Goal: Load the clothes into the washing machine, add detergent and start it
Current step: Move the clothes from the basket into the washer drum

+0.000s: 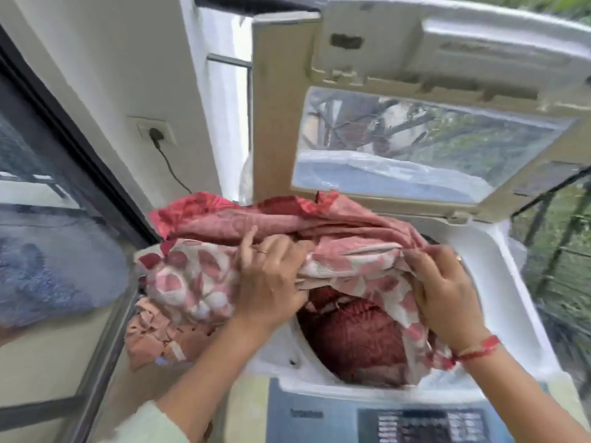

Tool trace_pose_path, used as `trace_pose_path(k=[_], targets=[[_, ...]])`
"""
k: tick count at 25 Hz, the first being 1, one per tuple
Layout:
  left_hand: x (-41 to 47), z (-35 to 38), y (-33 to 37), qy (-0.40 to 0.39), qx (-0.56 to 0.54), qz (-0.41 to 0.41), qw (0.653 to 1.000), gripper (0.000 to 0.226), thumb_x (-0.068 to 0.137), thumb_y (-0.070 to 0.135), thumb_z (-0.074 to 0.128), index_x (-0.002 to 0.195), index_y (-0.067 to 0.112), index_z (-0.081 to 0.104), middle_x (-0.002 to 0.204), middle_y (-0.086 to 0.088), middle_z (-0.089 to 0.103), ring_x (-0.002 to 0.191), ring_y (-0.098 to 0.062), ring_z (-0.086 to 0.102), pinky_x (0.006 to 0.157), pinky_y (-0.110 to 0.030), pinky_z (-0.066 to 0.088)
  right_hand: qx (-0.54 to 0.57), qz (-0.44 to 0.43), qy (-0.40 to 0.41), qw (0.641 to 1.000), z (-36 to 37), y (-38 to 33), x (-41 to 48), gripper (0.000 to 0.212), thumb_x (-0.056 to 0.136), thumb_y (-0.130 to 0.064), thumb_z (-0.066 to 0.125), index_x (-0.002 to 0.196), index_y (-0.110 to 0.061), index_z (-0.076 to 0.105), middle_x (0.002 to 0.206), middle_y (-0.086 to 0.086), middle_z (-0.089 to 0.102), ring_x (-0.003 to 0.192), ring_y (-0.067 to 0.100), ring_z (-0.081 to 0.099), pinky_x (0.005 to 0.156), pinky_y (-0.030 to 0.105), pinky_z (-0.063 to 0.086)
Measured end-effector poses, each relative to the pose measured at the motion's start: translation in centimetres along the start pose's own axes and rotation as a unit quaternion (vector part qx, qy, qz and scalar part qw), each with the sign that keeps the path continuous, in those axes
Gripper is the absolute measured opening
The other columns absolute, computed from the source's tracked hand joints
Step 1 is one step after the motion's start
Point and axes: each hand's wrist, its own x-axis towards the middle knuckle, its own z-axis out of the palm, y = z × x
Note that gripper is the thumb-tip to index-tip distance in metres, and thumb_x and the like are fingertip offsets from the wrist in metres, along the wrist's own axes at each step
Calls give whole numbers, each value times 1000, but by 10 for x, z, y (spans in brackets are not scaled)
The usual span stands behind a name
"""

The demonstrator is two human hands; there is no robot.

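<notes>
A top-loading white washing machine (499, 266) stands in front of me, its lid (431, 100) raised upright. A big red, pink and white patterned cloth (345, 225) is bunched over the drum opening. My left hand (271, 276) grips a fold of it at the drum's left edge. My right hand (444, 295) pinches another fold at the right side. Dark red clothes (355, 343) lie inside the drum. A peach-coloured garment (153, 334) hangs off the machine's left side.
The grey control panel (415, 423) runs along the machine's near edge. A wall socket with a black plug (156, 134) sits on the white wall at the left. A dark-framed glass window (48, 219) fills the far left. A metal grille (559, 251) and greenery are on the right.
</notes>
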Motion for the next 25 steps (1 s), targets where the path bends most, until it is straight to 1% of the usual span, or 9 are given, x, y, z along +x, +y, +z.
trace_pose_path(k=[4, 7, 9, 11, 12, 16, 20, 23, 25], targets=[[24, 82, 93, -87, 76, 80, 990, 44, 55, 19, 69, 98, 22, 60, 88, 3, 54, 90, -19, 54, 108, -64, 14, -108, 40, -37, 993, -8, 97, -35, 35, 77, -3, 50, 112, -8, 48, 108, 15, 46, 87, 40, 56, 66, 42, 53], [4, 162, 97, -318, 103, 40, 942, 45, 67, 18, 67, 111, 20, 57, 107, -4, 56, 104, -24, 54, 107, -62, 22, -156, 115, -292, 937, 39, 135, -57, 39, 75, -2, 60, 113, -8, 53, 114, 17, 52, 101, 40, 56, 79, 44, 52], [-21, 192, 85, -601, 65, -56, 795, 47, 83, 35, 62, 125, 16, 52, 128, -10, 53, 116, -28, 52, 103, -43, 35, -110, 86, -565, 813, 70, 142, -67, 42, 87, -9, 51, 129, -8, 50, 130, 19, 51, 114, 33, 54, 90, 32, 49], [-42, 196, 73, -769, 83, -89, 627, 52, 87, 43, 59, 127, 11, 54, 131, -8, 55, 116, -28, 55, 88, -31, 43, -68, 103, -706, 698, 89, 141, -70, 44, 91, -9, 51, 134, -4, 46, 136, 16, 50, 110, 24, 54, 82, 16, 48], [-46, 194, 69, -777, 77, -85, 620, 48, 88, 40, 58, 125, 10, 56, 129, -9, 57, 114, -28, 56, 85, -30, 45, -66, 121, -710, 690, 93, 141, -69, 41, 90, -12, 53, 131, -5, 51, 133, 16, 54, 109, 25, 56, 83, 19, 48], [-42, 186, 47, -620, 82, -70, 777, 47, 87, 39, 55, 127, 15, 49, 131, -14, 50, 122, -31, 48, 97, -37, 40, -104, 102, -642, 753, 109, 160, -69, 37, 86, -21, 57, 122, -13, 58, 122, 14, 63, 111, 31, 60, 93, 35, 49], [-30, 182, 35, -578, 159, -51, 799, 62, 88, 40, 53, 139, 13, 31, 146, -14, 28, 140, -32, 19, 114, -47, 20, -114, 87, -598, 789, 112, 163, -67, 42, 88, -16, 49, 130, -15, 49, 129, 16, 50, 118, 36, 51, 96, 41, 45], [-20, 155, 39, -570, 60, -98, 813, 62, 86, 47, 55, 136, 15, 39, 137, -12, 39, 132, -30, 33, 107, -40, 32, -74, 106, -592, 796, 115, 157, -64, 52, 88, -16, 48, 139, -18, 39, 134, 18, 42, 122, 39, 46, 99, 41, 41], [-11, 121, 42, -489, -30, -126, 863, 57, 86, 42, 59, 135, 18, 43, 134, -8, 43, 129, -25, 37, 104, -33, 33, -40, 114, -592, 797, 112, 149, -58, 52, 88, -19, 51, 139, -16, 42, 135, 20, 46, 123, 35, 47, 101, 36, 40]])
